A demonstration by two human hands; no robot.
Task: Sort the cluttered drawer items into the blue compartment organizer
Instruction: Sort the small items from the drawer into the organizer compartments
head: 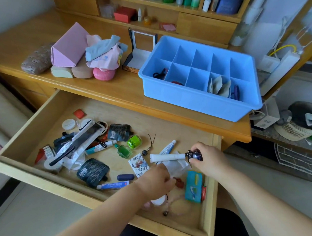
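The open wooden drawer [47, 113] holds several small items: dark pouches [92, 172], tubes [112, 185], green bottles [134, 141], a white tube [166, 156] and a teal packet [193, 186]. The blue compartment organizer [192, 104] stands on the desk behind it, with hair ties, folded cloths and a purple item in some cells. My right hand [211, 158] pinches a dark purple hair clip [194, 155] above the drawer's right side. My left hand [156, 179] reaches down near a small red trinket [179, 183]; its fingertips are hidden, so whether it holds anything is unclear.
On the desk's left lie glasses cases [36, 59], a pink folded case [68, 46], cloths [103, 51] and an open box [140, 53]. Shelves with bottles and books stand behind. A fan [298, 123] and wire rack sit to the right.
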